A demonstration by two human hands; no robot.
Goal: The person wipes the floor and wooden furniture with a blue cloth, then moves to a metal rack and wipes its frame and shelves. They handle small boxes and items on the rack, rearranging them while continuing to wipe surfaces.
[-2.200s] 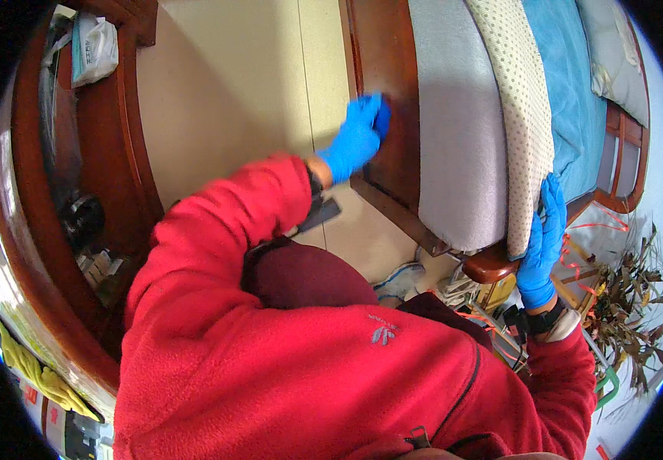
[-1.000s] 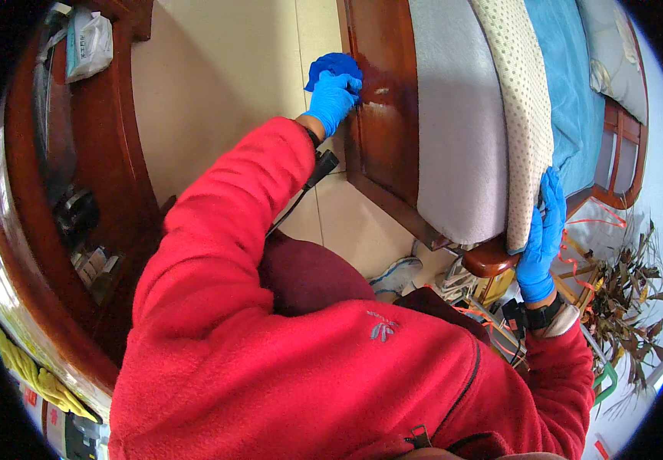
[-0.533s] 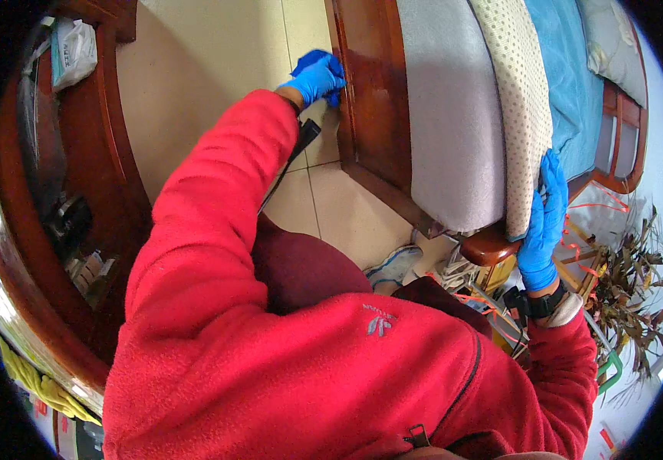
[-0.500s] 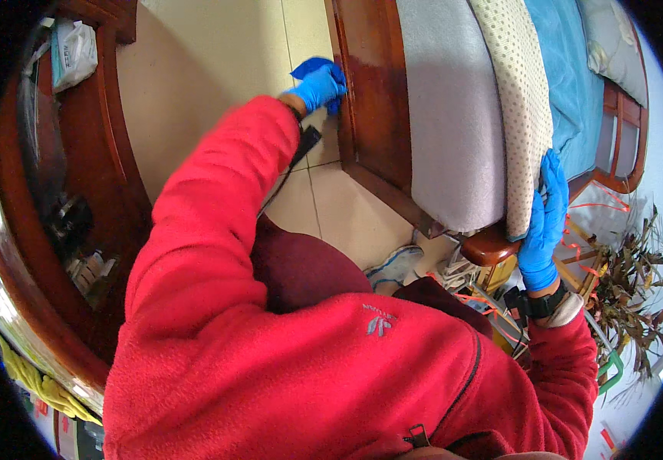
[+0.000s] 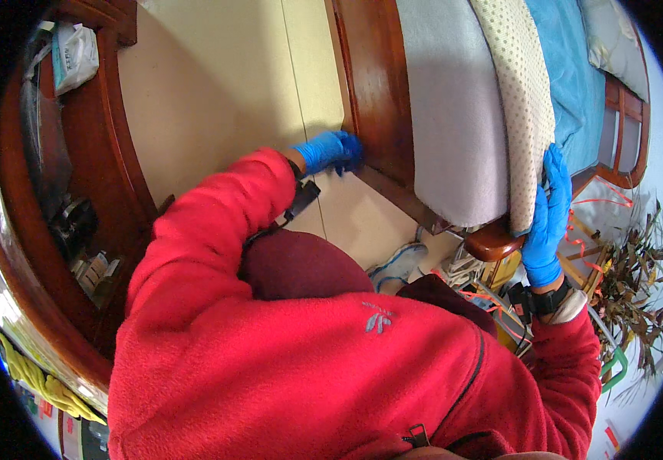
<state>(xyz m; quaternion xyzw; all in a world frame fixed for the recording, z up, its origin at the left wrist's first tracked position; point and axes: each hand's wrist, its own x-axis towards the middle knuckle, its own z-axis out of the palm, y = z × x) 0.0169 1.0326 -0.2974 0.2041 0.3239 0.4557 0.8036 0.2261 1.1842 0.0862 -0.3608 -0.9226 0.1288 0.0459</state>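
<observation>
My left hand (image 5: 322,151), in a blue glove, is closed on a dark blue cloth (image 5: 353,156). It presses the cloth to the lower part of the reddish-brown wooden bed side board (image 5: 377,100), near the floor. My right hand (image 5: 546,230), also blue-gloved, rests with fingers stretched out along the edge of the dotted cream cover (image 5: 517,92). Beside its palm is the rounded wooden end of the bed frame (image 5: 492,242). A grey mattress (image 5: 458,123) lies between the side board and the cover.
To the left stands a dark wooden cabinet (image 5: 105,176) with a white plastic package (image 5: 78,57) on it. Tiled floor (image 5: 216,84) lies between cabinet and bed. Dried plants (image 5: 638,284) and cluttered items stand at the right. A shoe (image 5: 399,264) shows below the bed.
My left hand has moved down along the side board, toward me, with the cloth. My right hand stays at the cover's edge.
</observation>
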